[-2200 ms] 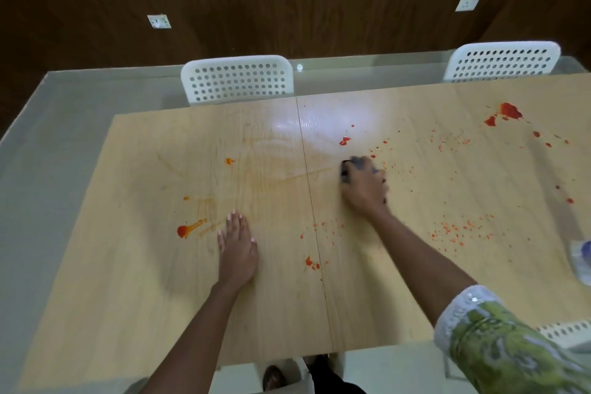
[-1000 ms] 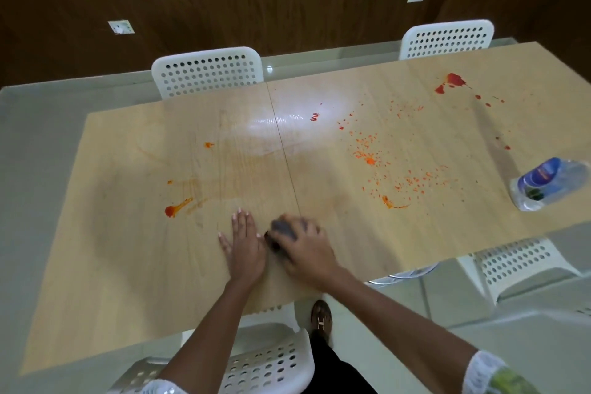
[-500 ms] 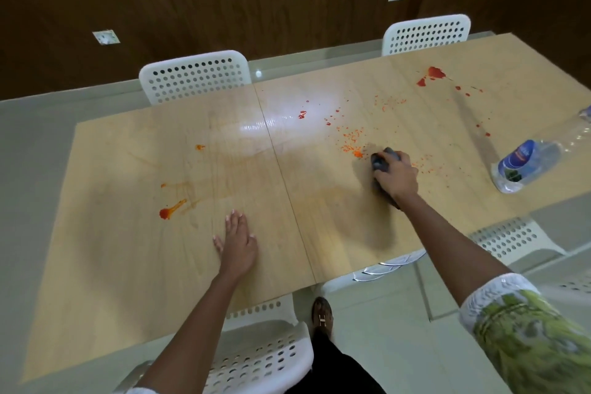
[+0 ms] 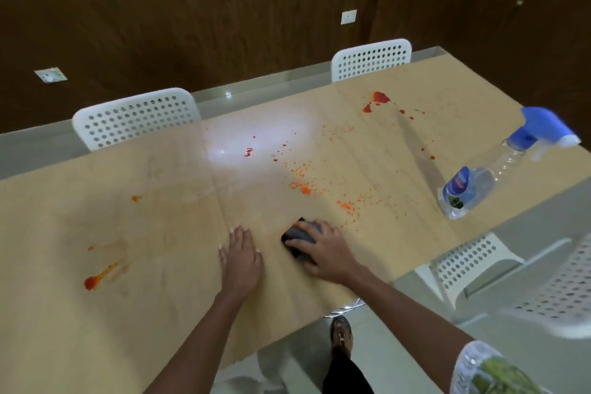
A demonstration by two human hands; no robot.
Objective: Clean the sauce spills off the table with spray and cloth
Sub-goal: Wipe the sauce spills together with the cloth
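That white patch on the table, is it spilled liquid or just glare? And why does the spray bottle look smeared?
Head view: the white patch is glare from a lamp on the glossy table, with red sauce spots showing through it; the spray bottle near the frame's right edge is blurred, its blue trigger head most, and wide-angle distortion stretches it.

Right hand (image 4: 326,254) gripping dark cloth (image 4: 295,233) on counter (image 4: 160,313); left hand (image 4: 241,261) flat beside; sauce spatters (image 4: 347,205) and spray bottle (image 4: 479,182) farther right.

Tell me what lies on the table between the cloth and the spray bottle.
In the head view, orange sauce specks dot the table between the dark cloth and the spray bottle.
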